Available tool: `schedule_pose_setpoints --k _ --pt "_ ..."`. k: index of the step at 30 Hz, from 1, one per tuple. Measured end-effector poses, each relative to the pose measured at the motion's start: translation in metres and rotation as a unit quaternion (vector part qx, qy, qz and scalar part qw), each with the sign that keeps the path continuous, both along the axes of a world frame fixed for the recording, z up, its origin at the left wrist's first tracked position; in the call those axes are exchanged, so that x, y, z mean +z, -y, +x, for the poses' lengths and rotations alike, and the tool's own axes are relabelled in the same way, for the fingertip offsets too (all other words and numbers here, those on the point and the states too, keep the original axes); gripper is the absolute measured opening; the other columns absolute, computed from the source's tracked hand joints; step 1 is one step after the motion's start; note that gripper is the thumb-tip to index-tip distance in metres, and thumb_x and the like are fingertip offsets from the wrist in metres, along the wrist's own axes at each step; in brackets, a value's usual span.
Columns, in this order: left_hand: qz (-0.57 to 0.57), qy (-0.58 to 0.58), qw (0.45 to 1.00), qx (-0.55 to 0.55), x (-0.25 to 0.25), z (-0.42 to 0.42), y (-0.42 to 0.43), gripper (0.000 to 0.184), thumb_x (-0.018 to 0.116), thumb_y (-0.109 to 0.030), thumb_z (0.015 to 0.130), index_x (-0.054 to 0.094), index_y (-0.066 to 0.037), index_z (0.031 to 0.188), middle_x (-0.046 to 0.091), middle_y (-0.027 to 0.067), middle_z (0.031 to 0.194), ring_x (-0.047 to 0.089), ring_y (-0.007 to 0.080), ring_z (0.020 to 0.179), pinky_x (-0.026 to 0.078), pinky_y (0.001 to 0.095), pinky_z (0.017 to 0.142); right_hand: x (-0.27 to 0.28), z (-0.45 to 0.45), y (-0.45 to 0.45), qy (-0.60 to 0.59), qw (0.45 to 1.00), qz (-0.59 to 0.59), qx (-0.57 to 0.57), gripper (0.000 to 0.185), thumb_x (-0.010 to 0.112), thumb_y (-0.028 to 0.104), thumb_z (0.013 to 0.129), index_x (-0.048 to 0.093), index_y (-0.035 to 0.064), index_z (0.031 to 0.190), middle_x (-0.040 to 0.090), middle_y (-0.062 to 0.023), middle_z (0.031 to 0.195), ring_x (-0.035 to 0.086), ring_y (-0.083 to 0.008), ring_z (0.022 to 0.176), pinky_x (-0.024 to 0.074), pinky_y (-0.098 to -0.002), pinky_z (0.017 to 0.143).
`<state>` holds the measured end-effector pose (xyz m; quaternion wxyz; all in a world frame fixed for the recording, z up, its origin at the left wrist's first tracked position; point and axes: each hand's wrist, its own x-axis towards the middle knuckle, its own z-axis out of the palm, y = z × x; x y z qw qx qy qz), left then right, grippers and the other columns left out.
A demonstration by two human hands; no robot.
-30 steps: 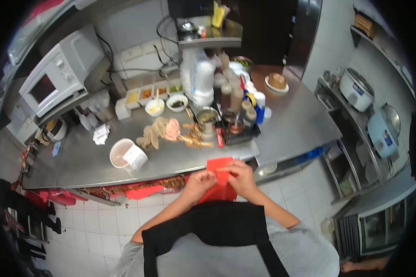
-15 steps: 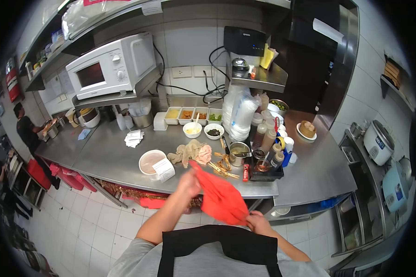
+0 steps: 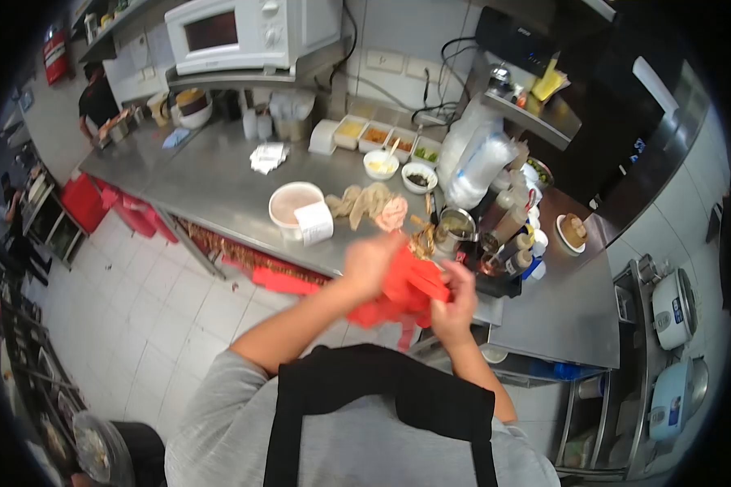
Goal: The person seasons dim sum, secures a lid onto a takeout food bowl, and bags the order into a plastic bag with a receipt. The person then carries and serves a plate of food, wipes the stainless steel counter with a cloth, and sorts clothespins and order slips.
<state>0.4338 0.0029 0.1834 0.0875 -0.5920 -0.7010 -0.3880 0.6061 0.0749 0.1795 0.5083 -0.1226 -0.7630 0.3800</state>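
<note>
A crumpled red plastic bag [image 3: 410,284] hangs between my two hands, just in front of the steel counter's edge. My left hand [image 3: 369,264], smeared by motion, is closed on the bag's upper left part. On its other side, my right hand [image 3: 455,304] has thumb and fingers closed on the bag's edge. Beyond my left hand stands a round lidded tub [image 3: 288,201] with a printed paper slip [image 3: 313,221] against its front. Beside the tub lie a rumpled beige cloth [image 3: 353,204] and a pinkish one [image 3: 391,213].
Wooden clips [image 3: 422,242], a metal pot [image 3: 456,227] and several sauce bottles [image 3: 503,215] crowd the counter's right part. Two white bowls [image 3: 381,165] stand before the topping trays [image 3: 374,136]. A microwave [image 3: 244,36] sits above. Another person [image 3: 97,101] stands far left.
My hands have come closer together, and the bag between them has bunched up. My right hand has risen toward the counter. The camera view has turned and shifted.
</note>
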Motion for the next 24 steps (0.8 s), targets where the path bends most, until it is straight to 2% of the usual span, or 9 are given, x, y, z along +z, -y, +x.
schedule_pose_setpoints --k 3,5,8,9,12,15,18,21,24 --pt "0.128 0.161 0.978 -0.03 -0.011 -0.04 0.007 0.034 0.073 -0.013 0.07 0.057 -0.006 0.1 0.059 0.0113 0.093 0.059 0.0251 0.089 0.048 0.0349 0.077 0.003 -0.003 0.02 0.094 0.972 0.214 0.03 0.047 0.066 -0.001 0.07 0.053 0.0028 0.116 0.063 -0.0148 0.095 0.063 -0.028 0.079 0.052 -0.0346 0.072" --pt "0.051 0.671 0.722 -0.162 -0.014 -0.036 0.021 0.039 0.072 -0.013 0.073 0.051 -0.006 0.104 0.059 0.0131 0.096 0.06 0.0236 0.088 0.049 0.0326 0.077 -0.014 -0.004 -0.018 0.168 0.973 0.139 -0.074 0.051 0.069 0.001 0.068 0.052 0.0041 0.117 0.063 -0.0139 0.094 0.063 -0.0276 0.08 0.052 -0.0342 0.07" --pt "-0.021 0.676 0.699 -0.231 -0.022 -0.014 0.046 0.042 0.069 -0.004 0.072 0.046 -0.008 0.108 0.061 0.0138 0.092 0.062 0.0264 0.087 0.049 0.035 0.075 -0.019 0.0 -0.067 0.2 0.967 0.048 -0.151 0.06 0.069 0.002 0.07 0.047 0.0069 0.126 0.062 -0.0097 0.092 0.061 -0.0238 0.076 0.0499 -0.0323 0.068" --pt "-0.063 0.559 0.815 -0.141 -0.019 -0.016 0.051 0.043 0.068 -0.005 0.073 0.044 -0.01 0.109 0.061 0.0151 0.089 0.062 0.0292 0.085 0.049 0.0369 0.075 -0.019 -0.002 -0.07 0.166 0.977 0.043 -0.126 0.065 0.069 0.001 0.07 0.044 0.0074 0.13 0.062 -0.0069 0.092 0.06 -0.0218 0.076 0.049 -0.0323 0.068" --pt "-0.208 0.193 0.944 0.17 -0.03 -0.05 0.07 0.044 0.064 -0.006 0.075 0.041 -0.014 0.111 0.06 0.0183 0.08 0.06 0.0382 0.079 0.047 0.0469 0.069 0.027 0.002 -0.003 0.046 0.808 -0.511 0.29 0.072 0.066 -0.001 0.071 0.038 0.009 0.137 0.061 -0.0027 0.097 0.058 -0.0181 0.083 0.0476 -0.0314 0.074" --pt "-0.056 0.126 0.953 0.27 -0.064 -0.081 0.08 0.051 0.062 0.001 0.075 0.038 -0.013 0.118 0.06 0.0176 0.089 0.061 0.0351 0.079 0.048 0.0461 0.065 0.041 0.011 0.032 0.174 0.826 -0.374 0.385 0.062 0.057 -0.004 0.073 0.043 0.0105 0.132 0.06 -0.0047 0.1 0.057 -0.0189 0.096 0.0459 -0.0313 0.082" --pt "0.025 0.695 0.714 -0.087 -0.035 -0.077 0.104 0.052 0.061 0.003 0.074 0.043 -0.011 0.122 0.061 0.0137 0.093 0.061 0.0287 0.086 0.049 0.0399 0.072 -0.002 -0.001 -0.016 0.281 0.941 -0.002 0.19 0.048 0.055 -0.007 0.069 0.059 0.012 0.114 0.058 -0.0079 0.093 0.058 -0.0228 0.091 0.0472 -0.0346 0.079" --pt "-0.088 0.547 0.753 -0.355 -0.018 -0.065 0.133 0.03 0.063 0.003 0.073 0.061 -0.006 0.102 0.061 0.0119 0.09 0.058 0.023 0.089 0.048 0.0359 0.078 -0.033 -0.018 -0.061 0.343 0.93 0.131 -0.011 0.042 0.051 -0.01 0.066 0.067 0.0128 0.097 0.054 -0.0107 0.095 0.058 -0.0283 0.084 0.0478 -0.0383 0.076" --pt "-0.161 0.23 0.954 -0.104 -0.018 -0.085 0.139 0.019 0.061 0.005 0.069 0.068 -0.006 0.084 0.062 0.0122 0.09 0.059 0.0254 0.087 0.048 0.0355 0.078 -0.051 -0.053 -0.041 0.354 0.918 0.179 -0.001 0.047 0.051 -0.01 0.067 0.068 0.0157 0.102 0.053 -0.0101 0.091 0.057 -0.0266 0.077 0.0476 -0.0358 0.073"
